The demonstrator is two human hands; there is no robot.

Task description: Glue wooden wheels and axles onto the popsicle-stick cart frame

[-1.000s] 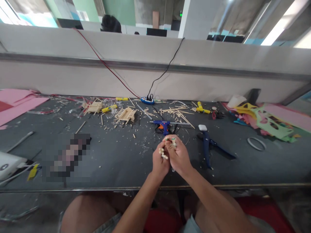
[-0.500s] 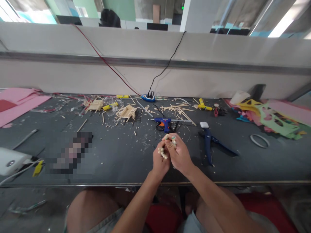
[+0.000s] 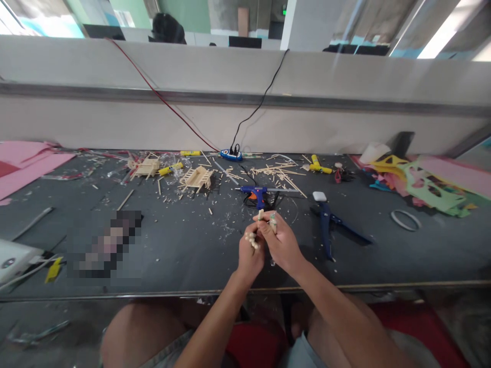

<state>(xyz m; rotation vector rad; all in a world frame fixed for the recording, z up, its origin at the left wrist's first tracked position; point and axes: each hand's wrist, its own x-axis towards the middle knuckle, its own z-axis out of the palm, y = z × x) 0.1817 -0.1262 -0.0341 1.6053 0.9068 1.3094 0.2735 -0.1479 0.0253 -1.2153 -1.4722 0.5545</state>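
Held close together over the front middle of the dark table, both my hands are closed around pale wooden sticks (image 3: pixel 252 239). My left hand (image 3: pixel 250 258) wraps a small bunch, whose round ends poke out beside the thumb. My right hand (image 3: pixel 283 240) touches the left one and pinches short pieces with green marks (image 3: pixel 273 223) near their tips. How the pieces join inside the fingers is hidden. Just beyond the fingers lies a blue glue gun (image 3: pixel 255 193) with a red light on and a clear glue stick in its back.
Two small stick-built models (image 3: pixel 197 178) stand back left among yellow glue tubes (image 3: pixel 171 168). Loose sticks (image 3: pixel 280 174) are scattered behind the glue gun. Blue cutters (image 3: pixel 326 230), a white case (image 3: pixel 319 196), a tape ring (image 3: pixel 405 220) and coloured paper scraps (image 3: pixel 433 179) lie right. A power strip (image 3: pixel 230 155) sits by the partition.
The whole view has shifted slightly, so everything appears a little further left. My hands stay together with the sticks, their fingers only slightly changed in position.
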